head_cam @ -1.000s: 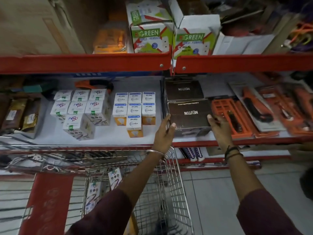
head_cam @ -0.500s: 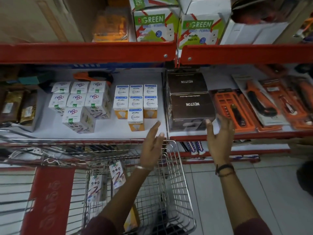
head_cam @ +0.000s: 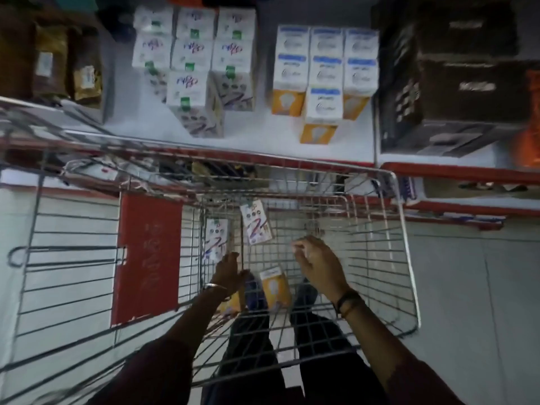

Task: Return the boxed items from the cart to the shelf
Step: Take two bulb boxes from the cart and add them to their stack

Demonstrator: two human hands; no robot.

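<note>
1. An orange-and-white bulb box (head_cam: 274, 287) lies low in the wire cart (head_cam: 404, 258), its long axis running roughly from the person toward the shelf (head_cam: 251, 135), white end pointing away.
2. Two white boxes with purple print (head_cam: 255, 222) stand further forward in the basket, one against the left wall and one tilted beside it, long axes close to upright.
3. The left hand (head_cam: 229, 274) reaches down between the left basket wall and the orange-and-white bulb box. Its fingers point down and lie close together; the frame is blurred, so whether this grip touches or holds anything cannot be told.
4. The right hand (head_cam: 320, 263) hovers inside the basket to the right of that box, apart from it. Its fingers are loosely curled and part spread, and this grip holds nothing.
5. On the shelf above the cart's far rim stand white boxes with green marks (head_cam: 193, 54), white-and-orange boxes (head_cam: 325, 71) to their right, and dark boxes (head_cam: 467, 92) at far right.
</note>
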